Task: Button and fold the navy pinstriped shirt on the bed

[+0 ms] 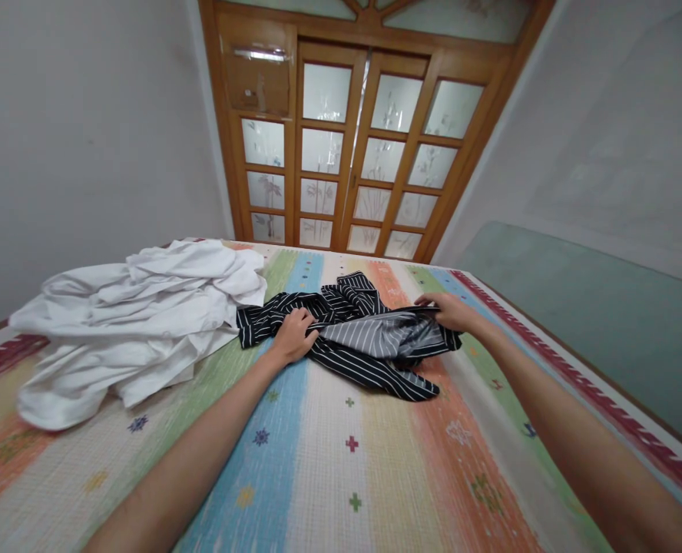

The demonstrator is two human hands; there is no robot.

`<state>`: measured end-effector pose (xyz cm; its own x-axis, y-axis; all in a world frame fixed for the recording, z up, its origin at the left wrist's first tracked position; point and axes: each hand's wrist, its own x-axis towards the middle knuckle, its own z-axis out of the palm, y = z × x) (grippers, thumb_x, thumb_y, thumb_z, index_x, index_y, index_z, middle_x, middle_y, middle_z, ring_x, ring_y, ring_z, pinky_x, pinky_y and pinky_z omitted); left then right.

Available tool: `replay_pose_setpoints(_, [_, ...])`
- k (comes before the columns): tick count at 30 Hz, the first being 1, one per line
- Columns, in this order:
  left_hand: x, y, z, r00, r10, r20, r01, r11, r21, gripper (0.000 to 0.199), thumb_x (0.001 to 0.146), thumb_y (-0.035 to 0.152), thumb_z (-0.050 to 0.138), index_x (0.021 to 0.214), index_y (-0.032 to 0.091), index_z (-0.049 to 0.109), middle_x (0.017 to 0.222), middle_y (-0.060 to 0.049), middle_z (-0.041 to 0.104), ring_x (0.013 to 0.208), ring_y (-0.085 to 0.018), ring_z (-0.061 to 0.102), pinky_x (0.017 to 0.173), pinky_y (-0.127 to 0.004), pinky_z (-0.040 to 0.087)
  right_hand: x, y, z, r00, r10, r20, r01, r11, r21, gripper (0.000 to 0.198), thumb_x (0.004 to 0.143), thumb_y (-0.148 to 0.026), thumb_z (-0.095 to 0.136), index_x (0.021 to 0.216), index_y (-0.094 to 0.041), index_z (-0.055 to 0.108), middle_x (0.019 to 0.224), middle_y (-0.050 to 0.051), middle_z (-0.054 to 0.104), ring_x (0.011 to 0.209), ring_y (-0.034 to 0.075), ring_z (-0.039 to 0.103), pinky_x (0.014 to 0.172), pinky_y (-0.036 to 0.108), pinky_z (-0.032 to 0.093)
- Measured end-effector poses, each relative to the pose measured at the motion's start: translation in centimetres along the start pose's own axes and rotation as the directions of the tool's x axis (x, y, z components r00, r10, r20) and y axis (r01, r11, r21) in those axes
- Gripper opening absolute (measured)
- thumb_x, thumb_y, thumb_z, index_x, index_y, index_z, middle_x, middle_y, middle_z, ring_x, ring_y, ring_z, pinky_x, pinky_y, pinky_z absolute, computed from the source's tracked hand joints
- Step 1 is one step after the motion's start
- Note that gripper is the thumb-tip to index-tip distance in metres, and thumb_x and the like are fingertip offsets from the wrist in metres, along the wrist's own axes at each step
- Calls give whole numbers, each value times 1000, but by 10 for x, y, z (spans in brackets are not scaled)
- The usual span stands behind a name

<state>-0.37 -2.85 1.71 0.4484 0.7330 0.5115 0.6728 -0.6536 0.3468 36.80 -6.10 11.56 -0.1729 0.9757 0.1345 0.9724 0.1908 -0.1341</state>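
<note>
Head view: left hand (296,335) and right hand (448,312) pinch the striped garment (367,336) at separate points, likely to spread its edge

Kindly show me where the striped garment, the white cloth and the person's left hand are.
Striped garment (369,336), head view: its grey striped part.
White cloth (139,315), head view: its crumpled middle.
Left hand (295,336), head view: its back.
</note>
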Motion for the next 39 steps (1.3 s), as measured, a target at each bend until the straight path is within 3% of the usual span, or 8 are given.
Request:
replay_pose_setpoints(8, [3, -10, -4, 963, -252, -94, 210, 922, -324, 24, 93, 36, 40, 90, 19, 57, 91, -6, 66, 88, -23, 61, 85, -37, 46, -25, 33, -2, 898, 217, -382, -84, 938, 336, 23, 68, -24, 53, 77, -18, 73, 72, 4, 71, 74, 24, 64, 71, 33, 48])
replay_pose_setpoints(12, [3, -9, -4, 952, -290, -103, 243, 914, -326, 23, 92, 35, 40, 94, 19, 57, 89, -6, 67, 85, -24, 63, 83, -37, 47, -25, 31, 6, 726, 443, -526, 19, 752, 659, 29, 67, -37, 58, 84, -18, 71, 70, 2, 68, 73, 24, 62, 70, 35, 49])
replay_pose_setpoints(15, [3, -8, -6, 920, -363, -150, 300, 896, -328, 28, 93, 37, 37, 97, 18, 58, 97, -10, 68, 95, -27, 63, 88, -39, 46, -17, 22, 18, 668, 550, -500, 141, 566, 812, 32, 66, -46, 61, 83, -19, 67, 69, 1, 66, 68, 21, 60, 65, 34, 50])
replay_pose_setpoints(20, [1, -9, -12, 861, -471, -193, 393, 857, -334, 42, 94, 45, 30, 93, 15, 61, 101, -14, 69, 98, -28, 63, 89, -39, 46, -4, -6, 39, 725, 553, -410, 294, 291, 911, 42, 69, -63, 58, 81, -23, 62, 65, 1, 64, 64, 21, 62, 60, 34, 52])
replay_pose_setpoints(25, [-1, -9, -19, 859, -486, -163, 429, 856, -289, 50, 92, 53, 27, 80, 17, 59, 90, -12, 70, 87, -27, 63, 82, -37, 48, 0, -36, 56, 821, 534, -201, 145, 146, 979, 51, 73, -72, 43, 74, -23, 59, 58, 3, 63, 64, 25, 64, 59, 37, 53])
replay_pose_setpoints(28, [-1, -15, -34, 850, -507, -145, 468, 852, -236, 47, 89, 54, 29, 70, 20, 55, 80, -11, 69, 82, -27, 63, 78, -37, 48, -7, -35, 51, 792, 581, -187, 44, 251, 967, 45, 74, -67, 42, 67, -24, 54, 53, 2, 59, 59, 24, 61, 56, 35, 51])
replay_pose_setpoints(33, [6, -30, -80, 901, -408, -146, 404, 913, -59, 39, 86, 49, 34, 71, 22, 57, 78, -10, 69, 85, -29, 63, 82, -38, 46, -37, 1, 9, 863, 263, -431, 34, 822, 569, 25, 63, -45, 60, 58, -21, 56, 56, -1, 58, 62, 20, 56, 60, 30, 45])
replay_pose_setpoints(39, [26, -30, -131, 949, -317, -2, 314, 941, -125, 48, 77, 64, 45, 73, 20, 64, 76, -7, 70, 81, -27, 64, 79, -37, 50, -68, 33, -51, 983, 99, -153, -28, 912, 409, 23, 61, -40, 64, 60, -18, 65, 59, 1, 62, 63, 20, 56, 61, 30, 44])
